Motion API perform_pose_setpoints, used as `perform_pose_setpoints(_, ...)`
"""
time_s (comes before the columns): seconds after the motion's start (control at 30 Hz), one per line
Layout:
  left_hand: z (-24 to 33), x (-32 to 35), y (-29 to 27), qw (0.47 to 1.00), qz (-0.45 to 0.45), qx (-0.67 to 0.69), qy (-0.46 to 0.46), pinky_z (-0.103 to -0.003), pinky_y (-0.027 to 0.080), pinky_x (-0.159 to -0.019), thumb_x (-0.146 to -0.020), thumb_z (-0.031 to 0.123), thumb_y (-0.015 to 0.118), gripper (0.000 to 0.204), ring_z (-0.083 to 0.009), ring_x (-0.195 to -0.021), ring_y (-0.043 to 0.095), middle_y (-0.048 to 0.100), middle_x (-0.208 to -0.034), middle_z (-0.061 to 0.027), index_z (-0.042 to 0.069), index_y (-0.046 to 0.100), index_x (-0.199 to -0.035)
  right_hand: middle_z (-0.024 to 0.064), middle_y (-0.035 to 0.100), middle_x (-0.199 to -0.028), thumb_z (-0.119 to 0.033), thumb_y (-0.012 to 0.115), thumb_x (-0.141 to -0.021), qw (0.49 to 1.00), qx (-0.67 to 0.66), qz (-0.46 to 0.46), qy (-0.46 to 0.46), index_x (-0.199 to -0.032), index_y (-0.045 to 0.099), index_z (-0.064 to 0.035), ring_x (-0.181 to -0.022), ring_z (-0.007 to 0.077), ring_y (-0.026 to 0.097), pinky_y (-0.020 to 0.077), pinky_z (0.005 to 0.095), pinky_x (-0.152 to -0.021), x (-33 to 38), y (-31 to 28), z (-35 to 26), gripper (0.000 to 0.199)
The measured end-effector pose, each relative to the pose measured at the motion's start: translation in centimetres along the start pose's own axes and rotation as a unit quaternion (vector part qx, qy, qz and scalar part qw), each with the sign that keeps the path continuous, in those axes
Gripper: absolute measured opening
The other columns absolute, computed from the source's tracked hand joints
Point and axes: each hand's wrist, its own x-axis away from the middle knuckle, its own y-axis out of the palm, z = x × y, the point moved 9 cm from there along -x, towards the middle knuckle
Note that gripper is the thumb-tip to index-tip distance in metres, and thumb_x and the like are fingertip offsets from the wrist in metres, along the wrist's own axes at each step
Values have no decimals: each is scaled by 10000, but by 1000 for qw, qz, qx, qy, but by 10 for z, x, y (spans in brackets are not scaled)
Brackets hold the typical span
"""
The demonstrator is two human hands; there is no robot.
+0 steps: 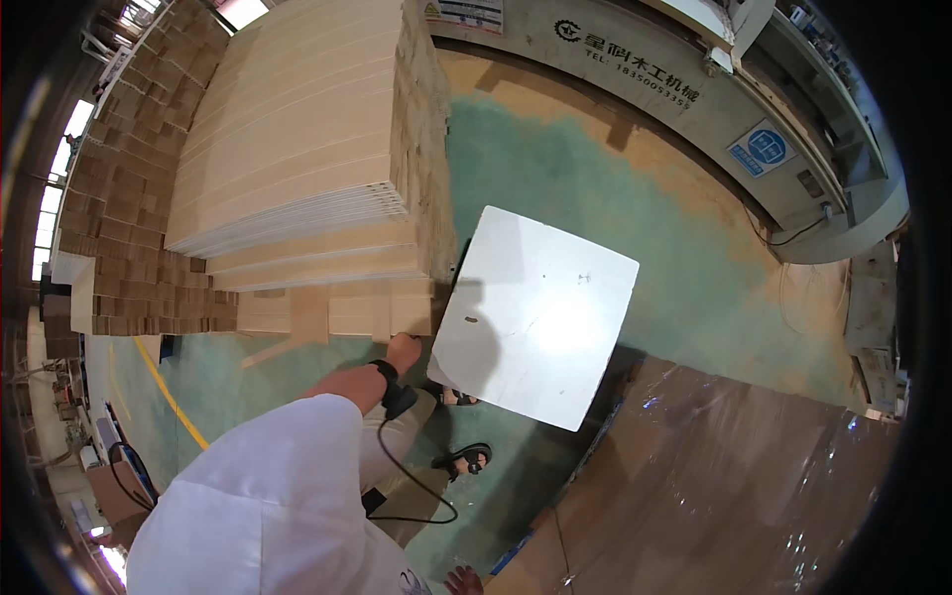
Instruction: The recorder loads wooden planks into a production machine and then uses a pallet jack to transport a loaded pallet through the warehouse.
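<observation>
My left hand [404, 353] is closed, its fingers curled beside the lower front edge of a tall stack of light brown boards [297, 129]. Whatever it grips, if anything, is hidden. Just right of it stands a white square top [545, 317] with a small oval hole and some scuffs; its support is out of sight. My right hand [463, 580] shows only partly at the bottom edge, low by my body. Its fingers look apart, with nothing seen in them.
Further stacked brown pieces [139, 218] rise at the left. A brown stack under clear plastic wrap [724, 476] fills the lower right. Along the back right stands a grey machine [635, 69]. A black cable [426, 518] hangs from my left wrist. Green floor [555, 169] carries sawdust.
</observation>
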Motion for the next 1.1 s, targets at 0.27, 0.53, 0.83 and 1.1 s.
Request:
perform_pose_setpoints(0.27, -15, -8, 86, 962, -98, 20, 253, -413, 495, -652, -736, 100, 561, 98, -350, -761, 617, 629, -746, -172, 70, 652, -717, 181, 396, -1344, -318, 490, -894, 993, -57, 104, -13, -1355, 332, -100, -1160, 364, 463, 441, 489, -892, 40, -10, 7, 533)
perform_pose_setpoints(0.53, 54, 49, 98, 814, -281, -339, 378, -422, 480, -803, -620, 167, 714, 394, -311, -930, 602, 609, -945, -154, 71, 597, -984, 131, 580, -1153, -316, 563, -848, 970, -142, 196, -18, -1275, 447, -79, -966, 293, 603, 493, 436, -763, 119, 18, 46, 502)
perform_pose_setpoints(0.83, 376, 416, 180, 710, -644, 115, -261, -372, 406, -482, -857, 309, 467, 236, -209, -544, 470, 532, -765, -84, 93, 436, -948, 49, 584, -1142, -299, 428, -942, 852, -373, 368, -7, -1250, 472, -110, -953, 214, 599, 483, 337, -770, 412, -136, 118, 364)
perform_pose_setpoints(1.1, 86, 739, 148, 597, -762, -248, 43, -417, 506, -685, -877, 274, 484, 296, -304, -846, 600, 571, -930, -160, 56, 453, -1075, 135, 610, -1026, -329, 501, -894, 648, -634, 416, -76, -1234, 470, -10, -841, 247, 601, 507, 363, -683, 291, 129, 650, 468)
